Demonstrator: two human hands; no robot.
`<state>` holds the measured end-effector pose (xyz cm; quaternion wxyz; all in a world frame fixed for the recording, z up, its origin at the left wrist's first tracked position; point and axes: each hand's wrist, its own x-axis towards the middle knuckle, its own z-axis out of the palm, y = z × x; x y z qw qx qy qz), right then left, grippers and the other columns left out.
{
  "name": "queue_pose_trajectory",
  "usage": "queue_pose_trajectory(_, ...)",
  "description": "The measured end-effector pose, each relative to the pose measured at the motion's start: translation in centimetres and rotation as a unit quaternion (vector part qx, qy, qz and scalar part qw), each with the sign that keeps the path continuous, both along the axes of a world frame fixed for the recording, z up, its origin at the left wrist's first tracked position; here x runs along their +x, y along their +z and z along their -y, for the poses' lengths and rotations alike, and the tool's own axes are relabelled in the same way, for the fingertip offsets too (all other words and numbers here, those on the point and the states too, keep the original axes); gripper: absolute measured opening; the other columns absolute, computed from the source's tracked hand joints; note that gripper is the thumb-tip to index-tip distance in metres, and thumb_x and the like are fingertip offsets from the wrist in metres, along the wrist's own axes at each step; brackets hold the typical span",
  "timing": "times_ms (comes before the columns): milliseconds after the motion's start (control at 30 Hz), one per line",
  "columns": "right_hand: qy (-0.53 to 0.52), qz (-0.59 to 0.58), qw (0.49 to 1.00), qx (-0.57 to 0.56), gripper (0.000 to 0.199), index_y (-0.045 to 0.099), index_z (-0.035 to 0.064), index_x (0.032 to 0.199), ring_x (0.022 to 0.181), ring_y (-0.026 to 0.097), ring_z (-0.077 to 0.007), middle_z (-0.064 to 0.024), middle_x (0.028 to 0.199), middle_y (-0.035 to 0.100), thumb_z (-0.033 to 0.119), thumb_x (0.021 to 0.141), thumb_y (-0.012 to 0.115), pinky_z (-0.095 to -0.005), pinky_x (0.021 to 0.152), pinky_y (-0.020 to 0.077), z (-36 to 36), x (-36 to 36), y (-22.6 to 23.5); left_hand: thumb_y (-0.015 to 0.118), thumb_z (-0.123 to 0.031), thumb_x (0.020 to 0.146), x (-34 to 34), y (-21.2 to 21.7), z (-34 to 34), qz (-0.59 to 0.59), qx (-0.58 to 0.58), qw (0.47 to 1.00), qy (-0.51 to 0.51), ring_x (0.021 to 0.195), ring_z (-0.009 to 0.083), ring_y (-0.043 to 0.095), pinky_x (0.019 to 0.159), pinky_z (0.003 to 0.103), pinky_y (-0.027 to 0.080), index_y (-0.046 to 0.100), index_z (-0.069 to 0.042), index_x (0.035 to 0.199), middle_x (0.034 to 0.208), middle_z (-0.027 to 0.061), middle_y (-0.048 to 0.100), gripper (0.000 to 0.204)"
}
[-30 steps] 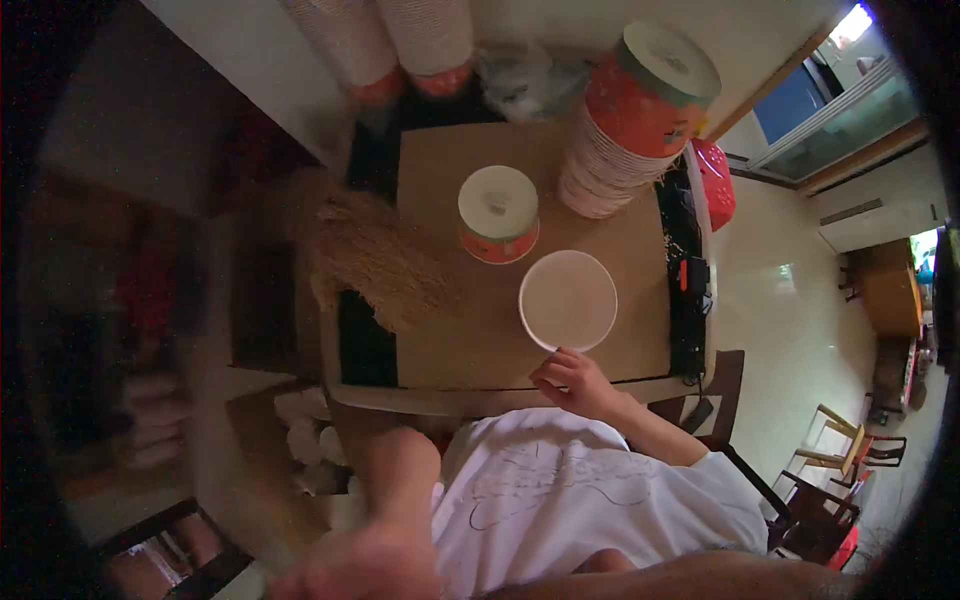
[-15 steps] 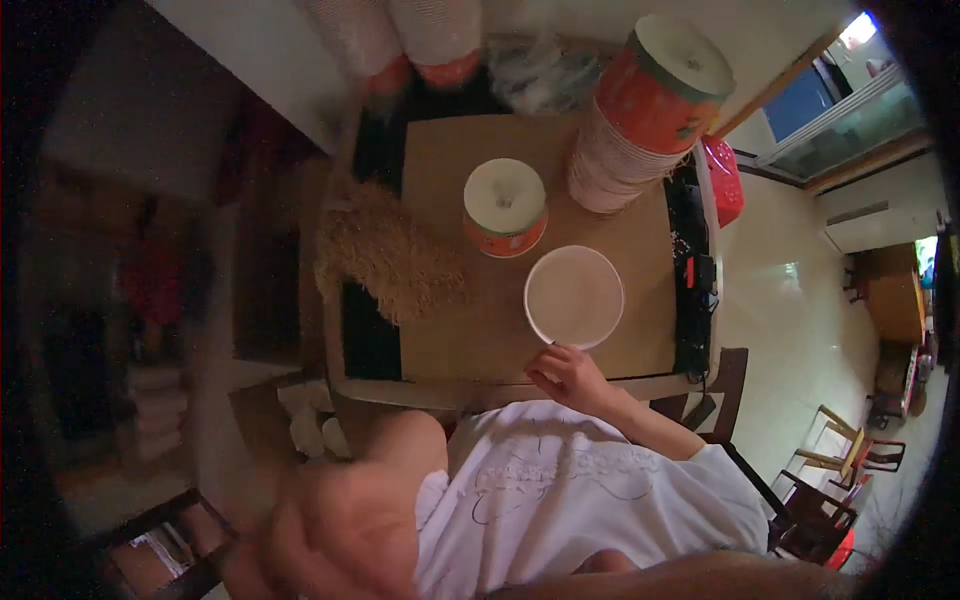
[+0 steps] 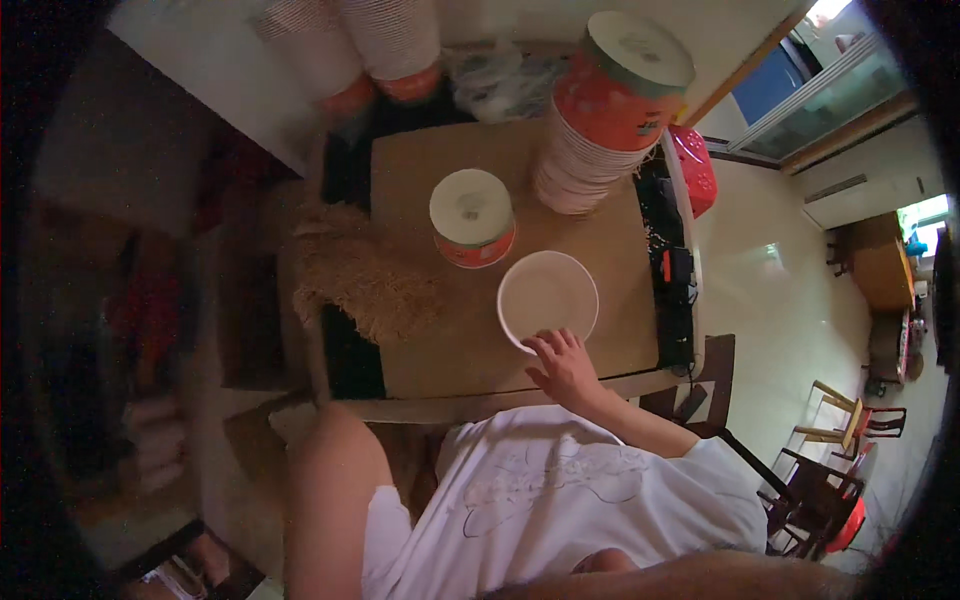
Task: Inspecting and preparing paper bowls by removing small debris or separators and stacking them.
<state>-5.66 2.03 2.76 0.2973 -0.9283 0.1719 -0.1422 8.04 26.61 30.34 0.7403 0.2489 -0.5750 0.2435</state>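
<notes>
Paper tub (image 3: 548,293), white, near-right of upturned orange tub (image 3: 472,212) | right hand (image 3: 565,366) loosely spread over near rim, clasping nothing | left hand unseen | step, seemingly: rim contact; lifting would need thumb closing

I record: right hand (image 3: 567,372) uncurled, fingers now over the white bowl (image 3: 549,293)'s near rim; left hand gone from view.
</notes>
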Motion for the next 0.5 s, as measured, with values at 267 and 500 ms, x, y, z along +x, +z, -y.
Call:
queue_pose_trajectory(267,0.005,-0.124,0.992,-0.032,0.021,0.052,0.0122,0.09,0.084,0.051,-0.0258,-0.0067,0.082,0.056,0.013,0.069,0.056,-0.0373,0.073,0.0382,2.1,-1.2,-4.0,0.052,-0.005,0.079,-6.5,-10.6,-0.9,-0.074,0.234,0.955,0.164,0.085,0.0196,0.051,0.073,0.032,0.044,0.052,0.0,0.093,0.091,0.0071,0.052,0.015)
queue_pose_trajectory(500,-0.009,-0.135,0.99,-0.034,0.022,0.053,0.013,0.091,0.083,0.051,-0.0253,-0.0066,0.082,0.055,0.019,0.071,0.059,-0.0373,0.072,0.0381,0.3,2.2,-4.1,0.058,-0.01,0.078,0.4,-20.7,3.9,-0.169,0.385,0.853,0.308,0.076,0.0187,0.051,0.068,0.031,0.043,0.054,-0.001,0.084,0.081,0.0044,0.054,0.011)
